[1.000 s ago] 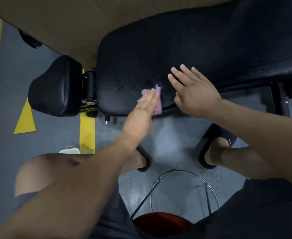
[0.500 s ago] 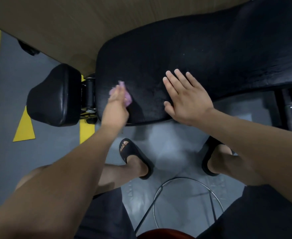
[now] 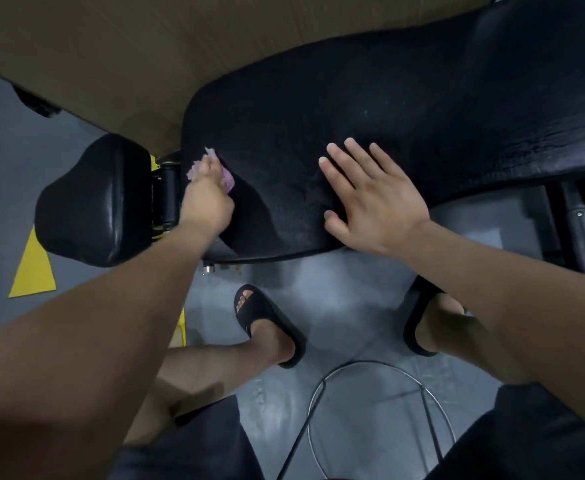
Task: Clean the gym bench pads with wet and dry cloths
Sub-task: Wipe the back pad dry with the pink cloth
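- The cloth (image 3: 228, 180) is small and pink, and it lies on the left end of the long pad (image 3: 405, 126), close to the gap between the two pads.
- The left hand (image 3: 206, 204) covers most of the cloth. Its fingers (image 3: 209, 166) are curled down over the cloth and grasp it against the pad. Only the pink edges show above and to the right of the hand.
- The right hand (image 3: 370, 199) lies flat on the same pad, near its front edge and well apart from the cloth. Its fingers (image 3: 357, 161) are released, straight and a little spread, and they hold nothing.
- The long pad is black and has a fine grain, with some shine at its right part.
- The small pad (image 3: 93, 202) is also black and is just left of the long one. A dark joint (image 3: 168, 195) connects them.
- Behind the pads is a brown wood panel (image 3: 145, 46).
- Under the pads is the grey floor (image 3: 336, 289), with a yellow triangle (image 3: 33, 268) at the left.
- The person's feet are in black slippers (image 3: 267, 320) on the floor in front of the long pad.
- A thin metal ring (image 3: 370, 362) is near the feet, low in the view.
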Demonstrator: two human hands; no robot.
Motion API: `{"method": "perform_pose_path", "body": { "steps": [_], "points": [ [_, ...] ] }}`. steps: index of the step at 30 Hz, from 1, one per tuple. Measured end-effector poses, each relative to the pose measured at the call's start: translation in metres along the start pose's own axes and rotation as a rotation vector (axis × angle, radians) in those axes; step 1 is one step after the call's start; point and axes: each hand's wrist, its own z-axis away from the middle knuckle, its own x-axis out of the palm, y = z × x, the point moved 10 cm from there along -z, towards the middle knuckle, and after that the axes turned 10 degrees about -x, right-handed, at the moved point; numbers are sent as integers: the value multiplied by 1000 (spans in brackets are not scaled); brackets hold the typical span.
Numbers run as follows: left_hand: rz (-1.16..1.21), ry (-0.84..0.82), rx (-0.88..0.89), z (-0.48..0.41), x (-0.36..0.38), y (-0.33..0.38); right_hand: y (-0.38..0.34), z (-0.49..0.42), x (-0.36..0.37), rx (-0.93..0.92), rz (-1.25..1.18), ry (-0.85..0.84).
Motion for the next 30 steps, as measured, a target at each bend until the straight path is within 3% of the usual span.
{"method": "perform_pose_path", "body": {
  "steps": [2,6,8,12,14,18,20,22,27,30],
  "points": [
    [93,18,87,25,11,23,0,-2,-1,-3,-14,5],
    [106,-25,430,54,21,40,1,-5,-3,7,-23,10],
    [50,-23,392,22,10,29,2,-6,-4,9,-18,19],
    [-17,-42,149,-32,3,32,6,-7,-4,47,-20,42],
    [45,-18,210,-10,9,51,7,-7,-4,85,-37,56],
    [60,-39,530,62,27,63,14,-8,-8,223,-76,114],
    [26,-42,595,57,23,59,17,-8,-10,274,-92,138],
    [1,-45,571,27,18,59,17,-9,-10,301,-98,138],
    [31,-41,272,-35,15,79,20,-10,-9,360,-80,130],
    [60,-15,469,10,26,88,24,-11,-10,431,-101,151]
  ]
}}
